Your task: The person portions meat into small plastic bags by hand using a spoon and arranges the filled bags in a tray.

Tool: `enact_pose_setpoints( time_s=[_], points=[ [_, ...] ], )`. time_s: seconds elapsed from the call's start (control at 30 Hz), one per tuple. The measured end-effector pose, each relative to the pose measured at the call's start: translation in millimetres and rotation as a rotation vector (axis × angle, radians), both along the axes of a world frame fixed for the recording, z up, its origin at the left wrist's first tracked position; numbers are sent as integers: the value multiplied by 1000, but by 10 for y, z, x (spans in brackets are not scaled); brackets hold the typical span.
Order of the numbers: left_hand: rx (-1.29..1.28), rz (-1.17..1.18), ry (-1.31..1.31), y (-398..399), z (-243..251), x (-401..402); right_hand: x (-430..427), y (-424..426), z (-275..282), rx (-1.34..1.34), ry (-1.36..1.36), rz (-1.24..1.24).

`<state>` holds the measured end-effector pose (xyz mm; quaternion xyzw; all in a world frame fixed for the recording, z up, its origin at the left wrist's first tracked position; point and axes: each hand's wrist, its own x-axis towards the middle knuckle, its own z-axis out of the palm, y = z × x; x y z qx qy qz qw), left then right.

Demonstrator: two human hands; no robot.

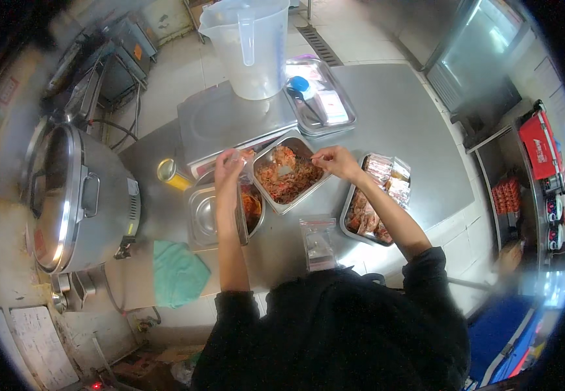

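My left hand (228,170) grips a small clear plastic bag (246,168) at the left rim of a deep steel pan (281,209). Some orange-red food seems to be inside the bag. My right hand (337,162) holds the thin dark handle of a utensil (304,158), probably a spoon, over that pan. Chopped reddish-brown food (287,188) fills much of the pan's bottom, with a paler clump near the utensil's end. Under my left forearm are a steel lid or shallow pan (202,215) and a round container with red sauce (252,207).
Filled clear packets (380,168) lie in a steel tray (348,229) at right. Resealable bags (318,244) lie at the table's near edge. Around the table stand a yellow can (175,177), a green cloth (180,273), a large measuring jug (253,54), a loaded tray (329,128) and a big cooker (97,205).
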<state>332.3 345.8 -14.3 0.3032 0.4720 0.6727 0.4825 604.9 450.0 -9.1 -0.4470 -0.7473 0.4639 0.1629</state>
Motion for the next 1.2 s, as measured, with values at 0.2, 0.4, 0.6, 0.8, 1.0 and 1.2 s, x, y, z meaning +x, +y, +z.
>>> enact_pose_setpoints(
  time_s=[0.2, 0.4, 0.6, 0.8, 1.0, 1.2],
  points=[
    [9, 26, 50, 15, -74, -57, -18, -27, -12, 46, 26, -67],
    [26, -27, 86, 14, -31, -38, 24, 29, 50, -208, 90, -114],
    [18, -47, 30, 50, -11, 28, 125, 113, 63, -199, 156, -50],
    [14, 9, 37, 24, -50, 29, -259, -319, 251, 823, -536, 18],
    [-1, 19, -10, 35, -84, 94, -595, -522, 104, 608, -697, 71],
    [0, 8, -69, 47, -72, 95, -652, -371, 12, 251, -489, -88]
  ],
)
